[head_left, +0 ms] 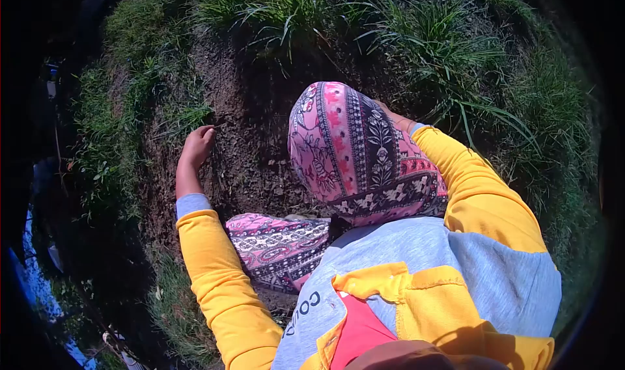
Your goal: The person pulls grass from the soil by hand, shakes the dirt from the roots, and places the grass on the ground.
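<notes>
My left hand (197,145) is over the bare dark soil (244,155), just below a small grass tuft (190,117). Its fingers are curled and pressed together; a thin dark bit shows by the fingertips, too small to name. Most of my right hand (389,112) is hidden behind my raised knee, and only its back edge and wrist show beside the large grass clump at the right. What its fingers do cannot be seen.
My patterned trouser legs (364,149) are bent in front of me, one knee raised. Long-bladed grass clumps (443,51) grow along the top and right. Shorter grass (124,129) covers the left side. Blue-white patches (39,279) show at the far lower left.
</notes>
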A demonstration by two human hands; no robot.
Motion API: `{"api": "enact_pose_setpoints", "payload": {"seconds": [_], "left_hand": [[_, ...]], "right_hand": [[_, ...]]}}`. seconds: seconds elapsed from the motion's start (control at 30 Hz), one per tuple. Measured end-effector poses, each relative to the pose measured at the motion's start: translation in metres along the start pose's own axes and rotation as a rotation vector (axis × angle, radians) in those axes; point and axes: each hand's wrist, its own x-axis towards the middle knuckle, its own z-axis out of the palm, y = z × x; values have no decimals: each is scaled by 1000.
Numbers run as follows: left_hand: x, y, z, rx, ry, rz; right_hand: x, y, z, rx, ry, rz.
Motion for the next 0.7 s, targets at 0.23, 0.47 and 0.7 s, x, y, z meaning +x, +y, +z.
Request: {"api": "enact_pose_setpoints", "payload": {"seconds": [0.23, 0.47, 0.7], "left_hand": [[14, 19, 14, 67, -57, 104], [-10, 12, 12, -10, -71, 24], [-40, -7, 14, 180, -20, -101]], "right_hand": [[-46, 61, -54, -824, 121, 56], [-122, 168, -148, -985, 203, 214], [-116, 270, -157, -728, 94, 520]]}}
